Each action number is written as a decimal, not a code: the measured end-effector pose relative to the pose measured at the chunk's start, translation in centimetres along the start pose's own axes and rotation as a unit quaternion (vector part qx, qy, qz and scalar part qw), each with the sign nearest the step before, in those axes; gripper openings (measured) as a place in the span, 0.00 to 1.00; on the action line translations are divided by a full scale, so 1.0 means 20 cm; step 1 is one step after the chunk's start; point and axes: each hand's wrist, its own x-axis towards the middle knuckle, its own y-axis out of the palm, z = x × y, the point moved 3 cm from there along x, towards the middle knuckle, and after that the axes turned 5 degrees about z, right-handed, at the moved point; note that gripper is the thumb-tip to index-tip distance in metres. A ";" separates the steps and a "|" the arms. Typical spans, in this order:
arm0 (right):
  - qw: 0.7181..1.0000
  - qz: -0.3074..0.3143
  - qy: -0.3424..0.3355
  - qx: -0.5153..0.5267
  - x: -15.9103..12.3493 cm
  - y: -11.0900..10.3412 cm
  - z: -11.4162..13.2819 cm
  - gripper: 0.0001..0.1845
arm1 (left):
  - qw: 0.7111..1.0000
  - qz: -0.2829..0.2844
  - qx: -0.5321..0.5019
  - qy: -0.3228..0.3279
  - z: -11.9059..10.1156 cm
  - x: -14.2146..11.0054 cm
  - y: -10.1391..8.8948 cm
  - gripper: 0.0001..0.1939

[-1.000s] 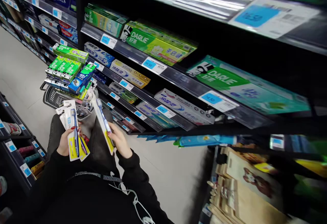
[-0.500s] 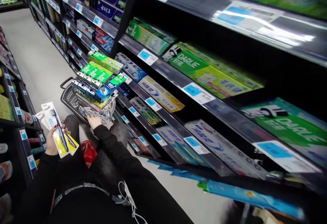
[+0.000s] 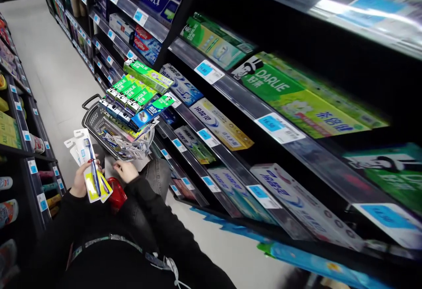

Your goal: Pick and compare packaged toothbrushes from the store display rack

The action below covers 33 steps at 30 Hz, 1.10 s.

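Packaged toothbrushes (image 3: 86, 148) on white and yellow cards are fanned out in my left hand (image 3: 80, 179), whose fingers are closed around them. A dark blue toothbrush shows on the front card. My right hand (image 3: 127, 171) is just in front of the grey basket (image 3: 94, 115), over my knees. Its fingers are loosely bent and apart, with nothing visible in them. Loose toothbrush packs (image 3: 120, 139) lie inside the basket. On top of its far part, green Darlie toothpaste boxes (image 3: 133, 91) and a blue toothpaste box (image 3: 152, 112) are stacked.
Shelves of boxed toothpaste (image 3: 296, 95) with price tags slope along my right. Another shelf (image 3: 36, 166) with bottles and packs stands close on my left. A red object (image 3: 116, 196) shows between my legs. The pale aisle floor (image 3: 42, 60) runs ahead between the shelves.
My right hand has come back out of the basket toward me. My left hand still holds the toothbrush packs. The view has shifted slightly, so the shelves and basket appear displaced.
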 end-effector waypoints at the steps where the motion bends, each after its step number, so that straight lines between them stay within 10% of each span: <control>1: 1.000 -0.003 -0.014 0.028 -0.10 0.00 0.02 0.13 | 1.000 -0.003 0.018 -0.003 0.02 0.01 0.02 0.17; 6: 0.963 -0.149 -0.032 0.221 -0.49 -0.04 0.13 0.11 | 0.995 -0.005 0.099 -0.007 0.13 0.01 0.16 0.18; 12: 0.932 -0.318 0.034 0.171 -0.68 -0.07 0.17 0.31 | 0.988 0.031 0.144 -0.036 0.32 -0.03 0.34 0.14; 33: 0.886 -0.412 0.155 0.145 -0.82 -0.19 0.02 0.29 | 0.973 0.124 0.175 -0.085 0.48 -0.17 0.53 0.24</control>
